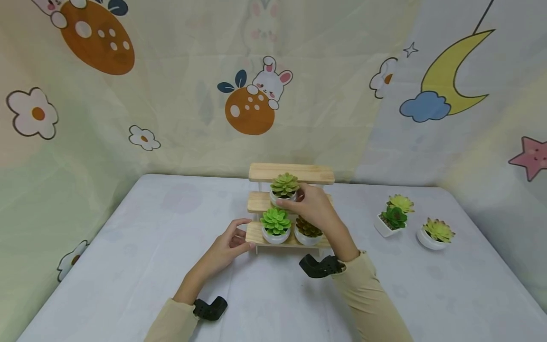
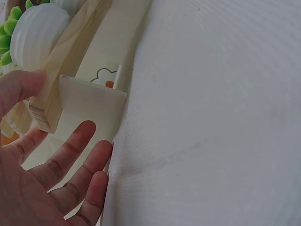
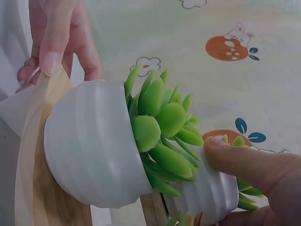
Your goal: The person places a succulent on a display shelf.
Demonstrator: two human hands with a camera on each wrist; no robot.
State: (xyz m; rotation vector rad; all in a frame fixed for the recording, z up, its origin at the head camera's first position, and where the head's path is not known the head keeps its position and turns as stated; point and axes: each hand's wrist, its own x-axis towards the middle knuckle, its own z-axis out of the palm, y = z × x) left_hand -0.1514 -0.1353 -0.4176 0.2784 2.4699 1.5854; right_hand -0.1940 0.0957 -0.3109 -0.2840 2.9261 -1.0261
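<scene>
Nearest are two pale sleeves (image 1: 175,323), reaching forward over the white-covered table (image 1: 128,270). The left hand (image 1: 228,244) holds the left end of the lowest board of a wooden stand (image 1: 253,233), thumb at its front corner and index finger at the back one; the other fingers spread loosely below. On that board sit a bright green plant (image 1: 275,219) and, to its right, a dark plant (image 1: 308,227), both in white pots.

Just behind, over the middle board, the right hand (image 1: 314,204) grips the pot of a pale green plant (image 1: 284,183) between thumb and fingers. Whether that pot touches the board cannot be told. It looks light and stiff, with smooth sides that might slip a little; the leaves seem soft and bendy, so the firm pot wall is the better hold.

Well to the right, on the table, stand a yellow-green plant (image 1: 438,230) in a round pot, a deep green plant (image 1: 394,217) in an angular pot and a lime plant (image 1: 400,203) just behind that. Farthest hangs a printed cloth (image 1: 183,80).
</scene>
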